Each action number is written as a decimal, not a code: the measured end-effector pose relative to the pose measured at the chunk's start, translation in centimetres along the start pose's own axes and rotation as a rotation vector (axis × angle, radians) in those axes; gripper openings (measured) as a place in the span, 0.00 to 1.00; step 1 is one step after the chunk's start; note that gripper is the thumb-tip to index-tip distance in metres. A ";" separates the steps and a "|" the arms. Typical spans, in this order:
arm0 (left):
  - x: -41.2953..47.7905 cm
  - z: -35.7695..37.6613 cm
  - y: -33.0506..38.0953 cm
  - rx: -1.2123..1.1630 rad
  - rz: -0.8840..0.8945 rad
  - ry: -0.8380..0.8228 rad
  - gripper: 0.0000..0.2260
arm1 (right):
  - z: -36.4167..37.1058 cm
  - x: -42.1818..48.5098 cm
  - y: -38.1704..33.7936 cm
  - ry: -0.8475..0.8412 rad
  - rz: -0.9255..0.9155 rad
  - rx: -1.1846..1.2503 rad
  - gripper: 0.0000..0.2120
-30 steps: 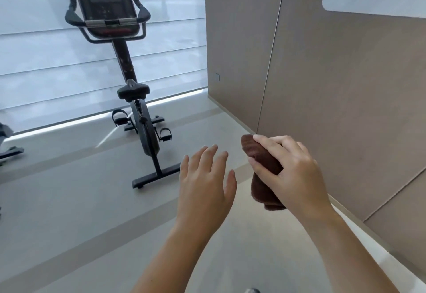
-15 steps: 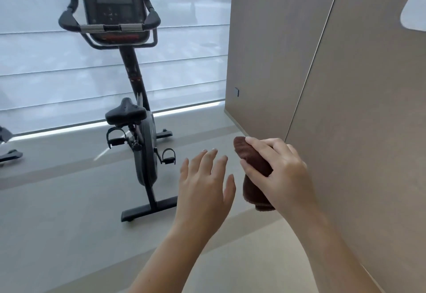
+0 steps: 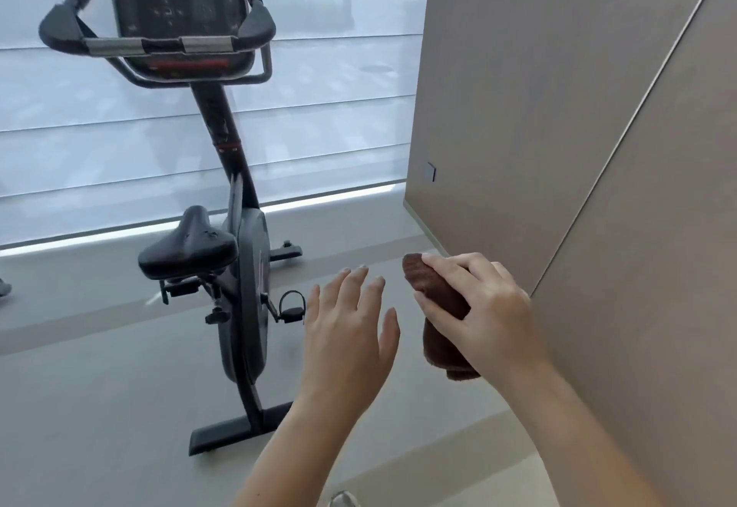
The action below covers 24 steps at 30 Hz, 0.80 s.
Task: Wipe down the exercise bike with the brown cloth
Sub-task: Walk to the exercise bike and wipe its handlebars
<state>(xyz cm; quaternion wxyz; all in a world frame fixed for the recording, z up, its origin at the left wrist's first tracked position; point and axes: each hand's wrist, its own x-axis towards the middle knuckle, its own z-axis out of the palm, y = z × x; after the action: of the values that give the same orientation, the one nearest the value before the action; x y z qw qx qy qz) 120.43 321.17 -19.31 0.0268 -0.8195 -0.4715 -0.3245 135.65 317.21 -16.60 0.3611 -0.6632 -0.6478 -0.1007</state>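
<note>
One brown cloth is bunched in the right hand, whose fingers and thumb curl round it so that one end pokes out above the fingers and the other hangs below the palm. Just left of that grip the left hand hovers with its fingers straight and slightly spread, holding nothing and not touching the cloth. Further left and beyond both hands stands one black bike, well apart from the cloth and untouched. It has one seat, at about the height of the grip and to its left, and two pedals, the nearer just beside the left hand's fingertips in the picture and the other under the seat. High above the grip sits one console with a grey screen and buttons; its markings are too blurred to read. Two padded grips flank it, with two silver plates on the bar between them. A red strip shows under the console and a red band rings the post. The bike's foot rests on the grey floor, below and left of the grip. A white blind hangs behind the bike, and a tan wall rises right of the grip, with one small plate on it.
</note>
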 end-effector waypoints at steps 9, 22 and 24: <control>17.0 7.4 -10.1 -0.019 -0.081 0.066 0.18 | 11.3 17.9 3.5 -0.045 -0.019 0.021 0.21; 35.8 19.5 -16.3 0.036 -0.105 0.032 0.17 | 23.9 36.9 13.7 -0.043 -0.051 0.102 0.20; 40.0 20.8 -16.7 0.042 -0.104 0.046 0.17 | 25.0 40.8 15.6 -0.038 -0.067 0.109 0.21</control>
<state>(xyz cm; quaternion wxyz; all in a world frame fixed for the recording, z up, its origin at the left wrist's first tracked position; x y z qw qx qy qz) 131.61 367.90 -17.82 0.0381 -0.7855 -0.5194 -0.3344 147.55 366.08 -15.48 0.3808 -0.6223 -0.6809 -0.0643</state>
